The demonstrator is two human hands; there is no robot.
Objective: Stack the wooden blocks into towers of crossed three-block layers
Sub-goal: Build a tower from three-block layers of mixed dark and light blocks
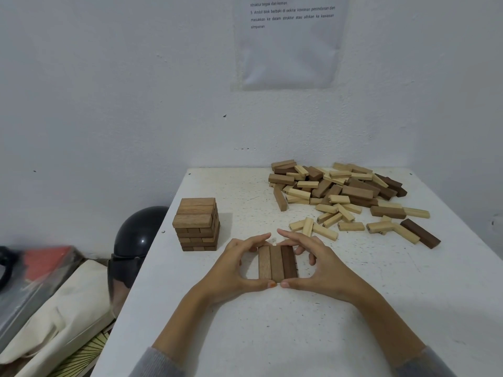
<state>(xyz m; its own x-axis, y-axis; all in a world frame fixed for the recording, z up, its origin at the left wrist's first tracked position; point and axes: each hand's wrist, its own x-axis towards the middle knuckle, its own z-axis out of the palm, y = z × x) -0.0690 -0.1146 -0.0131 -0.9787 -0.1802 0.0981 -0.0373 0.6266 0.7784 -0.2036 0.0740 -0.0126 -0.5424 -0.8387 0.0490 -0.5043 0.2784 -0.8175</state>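
Nearest the camera, on the white table (pixel 272 336), both hands close round the start of a second tower. The left hand (pixel 236 268) and right hand (pixel 324 263) each set a thumb against the near ends of the new layer (pixel 277 263) and curl fingers over its far ends, so the layer is clasped lengthwise between them. That layer consists of three blocks side by side, two mid-brown and one dark, running away from the person. Notches along its right edge suggest a crossed layer beneath, but how many layers lie under it cannot be told. Further back and to the left stands the finished tower (pixel 197 224), upright and well apart from the hands, its sides showing several alternating layers. Beyond, at the far right of the table, the loose blocks (pixel 340 191) lie in an unsorted heap with strays spread toward the hands; they far outnumber what is stacked. Assessment: one tower appears complete, a second is barely begun, and the bulk of the work is outstanding. Off the table's left edge sits a dark helmet (pixel 138 235); a printed sheet (pixel 291 42) hangs on the wall behind.
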